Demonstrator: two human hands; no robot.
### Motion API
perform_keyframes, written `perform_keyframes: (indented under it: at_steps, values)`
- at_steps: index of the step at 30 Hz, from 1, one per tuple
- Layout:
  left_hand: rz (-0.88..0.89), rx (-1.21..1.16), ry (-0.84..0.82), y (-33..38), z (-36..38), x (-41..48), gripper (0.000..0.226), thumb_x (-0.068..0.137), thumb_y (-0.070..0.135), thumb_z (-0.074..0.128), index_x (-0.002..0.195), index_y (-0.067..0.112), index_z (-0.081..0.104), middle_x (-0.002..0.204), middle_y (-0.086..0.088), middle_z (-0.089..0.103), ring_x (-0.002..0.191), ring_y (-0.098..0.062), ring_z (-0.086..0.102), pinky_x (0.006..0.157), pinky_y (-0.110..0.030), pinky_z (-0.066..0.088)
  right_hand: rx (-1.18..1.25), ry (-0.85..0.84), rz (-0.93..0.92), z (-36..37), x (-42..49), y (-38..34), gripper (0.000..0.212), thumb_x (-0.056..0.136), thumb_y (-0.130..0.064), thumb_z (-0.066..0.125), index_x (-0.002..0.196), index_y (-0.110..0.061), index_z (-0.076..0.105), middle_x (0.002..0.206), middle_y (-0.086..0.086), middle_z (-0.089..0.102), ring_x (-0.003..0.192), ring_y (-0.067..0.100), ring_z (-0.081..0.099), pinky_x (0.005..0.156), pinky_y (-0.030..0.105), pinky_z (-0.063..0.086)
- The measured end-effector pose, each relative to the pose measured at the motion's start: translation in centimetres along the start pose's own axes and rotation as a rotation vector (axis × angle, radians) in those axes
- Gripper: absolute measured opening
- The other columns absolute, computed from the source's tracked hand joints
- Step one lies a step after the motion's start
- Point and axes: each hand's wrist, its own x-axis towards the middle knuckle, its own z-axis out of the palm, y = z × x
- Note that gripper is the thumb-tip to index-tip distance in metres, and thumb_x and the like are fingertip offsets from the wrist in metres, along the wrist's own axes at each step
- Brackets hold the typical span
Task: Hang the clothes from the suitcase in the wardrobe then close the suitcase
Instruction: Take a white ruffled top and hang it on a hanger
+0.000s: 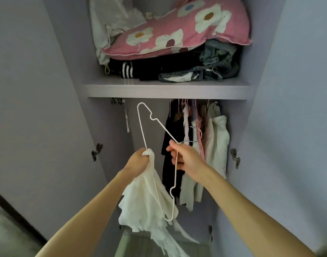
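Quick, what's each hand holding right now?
Left hand: closed, gripping the white garment.
Right hand: closed, holding the white hanger.

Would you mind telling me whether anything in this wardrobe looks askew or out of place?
Yes: the pink flowered pillow sits tilted atop a crumpled heap of clothes on the top shelf, rather than lying flat.

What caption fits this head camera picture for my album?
Left hand grips white garment, right hand holds white hanger, facing the wardrobe.
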Motion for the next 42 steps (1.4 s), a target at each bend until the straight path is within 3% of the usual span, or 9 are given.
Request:
perform_keyframes:
  at_steps: [4, 8, 11, 16, 22, 26, 31, 37, 42]
  values:
    - [0.029, 0.142, -0.034, 1.8, 0.3, -0.3, 0.035, 0.081, 0.031, 0.040, 0.092, 0.006, 0.061, 0.094, -0.013, 0.069, 0.085, -0.025, 0.063, 0.080, -0.045, 0.053, 0.382, -0.002, 0.093, -1.1, 0.8, -2.4, 0.042, 0.095, -0.051, 0.056, 0.085, -0.011, 0.065, 0.056, -0.005, 0.040, 0.046, 0.010, 0.037, 0.047, 0.024, 0.034]
    - [0.020, 0.517, 0.026, 3.0, -0.2, -0.1, 0.022, 0.095, 0.025, 0.044, 0.112, 0.014, 0.053, 0.104, -0.005, 0.056, 0.095, -0.028, 0.057, 0.075, -0.034, 0.042, 0.253, 0.280, 0.045, -1.9, 1.0, -2.7, 0.039, 0.097, -0.046, 0.053, 0.069, -0.020, 0.052, 0.049, -0.011, 0.031, 0.035, 0.005, 0.022, 0.036, 0.020, 0.017]
    - [-0.015, 0.675, 0.123, 3.8, -0.8, 0.1, 0.018, 0.088, 0.021, 0.046, 0.095, 0.009, 0.057, 0.090, -0.005, 0.056, 0.076, -0.023, 0.053, 0.063, -0.031, 0.038, 0.479, 0.336, -0.056, -2.7, 0.2, -2.9, 0.041, 0.097, -0.039, 0.054, 0.061, -0.025, 0.040, 0.050, -0.012, 0.028, 0.037, 0.005, 0.022, 0.035, 0.019, 0.016]
    - [-0.062, 0.601, 0.138, 5.5, -0.9, 0.1, 0.022, 0.088, 0.025, 0.045, 0.076, 0.008, 0.052, 0.074, -0.005, 0.053, 0.063, -0.021, 0.047, 0.057, -0.029, 0.034, 0.715, 0.316, -0.186, -3.6, -1.6, -4.2, 0.042, 0.092, -0.027, 0.047, 0.054, -0.026, 0.028, 0.049, -0.008, 0.019, 0.045, 0.010, 0.011, 0.041, 0.026, 0.010]
    - [-0.110, 0.419, 0.122, 7.1, -1.1, 0.1, 0.025, 0.092, 0.028, 0.048, 0.095, 0.006, 0.059, 0.078, -0.002, 0.051, 0.067, -0.018, 0.047, 0.063, -0.032, 0.038, 0.850, 0.301, -0.260, -3.6, -2.1, -5.7, 0.041, 0.092, -0.024, 0.043, 0.054, -0.025, 0.024, 0.049, -0.007, 0.017, 0.050, 0.013, 0.008, 0.043, 0.027, 0.011]
    - [-0.068, 0.387, 0.101, 8.3, -1.4, 0.0, 0.029, 0.091, 0.027, 0.051, 0.103, 0.004, 0.064, 0.083, -0.004, 0.056, 0.077, -0.022, 0.053, 0.075, -0.036, 0.044, 0.815, 0.283, -0.281, -2.9, -1.8, -5.4, 0.039, 0.091, -0.021, 0.041, 0.056, -0.024, 0.026, 0.049, -0.007, 0.017, 0.052, 0.014, 0.006, 0.042, 0.026, 0.011]
    - [-0.042, 0.211, 0.077, 10.3, -2.1, -0.3, 0.021, 0.089, 0.025, 0.052, 0.094, 0.014, 0.070, 0.096, -0.007, 0.065, 0.096, -0.028, 0.061, 0.093, -0.043, 0.050, 0.713, 0.276, -0.268, -2.0, -0.8, -4.0, 0.036, 0.091, -0.015, 0.041, 0.057, -0.024, 0.031, 0.049, -0.007, 0.020, 0.043, 0.010, 0.012, 0.041, 0.025, 0.010]
    - [-0.075, -0.196, 0.124, 12.8, -4.2, -0.7, 0.022, 0.089, 0.015, 0.044, 0.080, 0.013, 0.064, 0.087, -0.010, 0.066, 0.081, -0.029, 0.062, 0.076, -0.036, 0.050, 0.366, 0.252, -0.201, -1.8, 0.8, -0.7, 0.035, 0.091, -0.013, 0.045, 0.062, -0.024, 0.030, 0.053, -0.005, 0.019, 0.050, 0.012, 0.011, 0.049, 0.031, 0.008]
    - [-0.098, -0.332, 0.337, 13.2, -7.6, -1.9, 0.012, 0.083, 0.013, 0.049, 0.077, 0.010, 0.059, 0.079, -0.012, 0.060, 0.069, -0.030, 0.057, 0.072, -0.035, 0.048, -0.076, 0.225, -0.171, -3.9, 1.2, 0.9, 0.046, 0.092, -0.021, 0.052, 0.051, -0.019, 0.030, 0.050, 0.001, 0.026, 0.044, 0.012, 0.022, 0.048, 0.026, 0.021]
